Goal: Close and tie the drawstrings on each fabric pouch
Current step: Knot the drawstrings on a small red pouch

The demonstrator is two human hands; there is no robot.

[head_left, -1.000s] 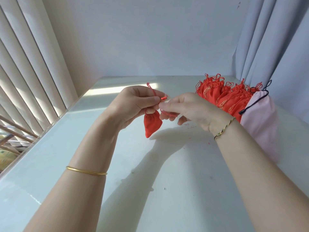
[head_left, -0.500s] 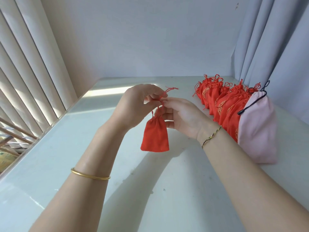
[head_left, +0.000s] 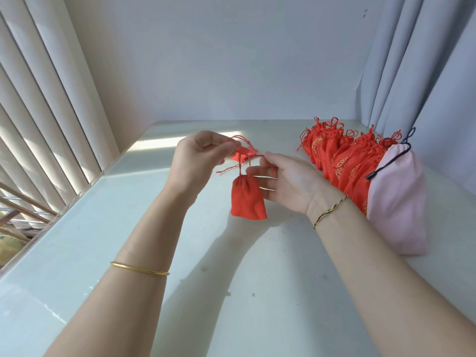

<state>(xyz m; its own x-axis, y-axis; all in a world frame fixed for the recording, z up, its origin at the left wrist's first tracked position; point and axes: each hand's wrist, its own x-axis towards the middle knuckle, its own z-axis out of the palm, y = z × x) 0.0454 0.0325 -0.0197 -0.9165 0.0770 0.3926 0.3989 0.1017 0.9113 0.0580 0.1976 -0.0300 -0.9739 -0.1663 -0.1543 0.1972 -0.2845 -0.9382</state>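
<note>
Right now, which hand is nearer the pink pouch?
Right. The right hand is apart from the pink pouch; the left hand lies farther, beyond the small red pouch whose drawstrings both pinch.

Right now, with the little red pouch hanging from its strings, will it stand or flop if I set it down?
Probably flops: the red pouch hangs in soft gathered folds, so the fabric looks limp. Likely light too, since the thin drawstrings alone carry it.

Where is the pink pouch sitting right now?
In the head view, the pink pouch lies on the right of the table, at the near end of the row of red pouches.
</note>
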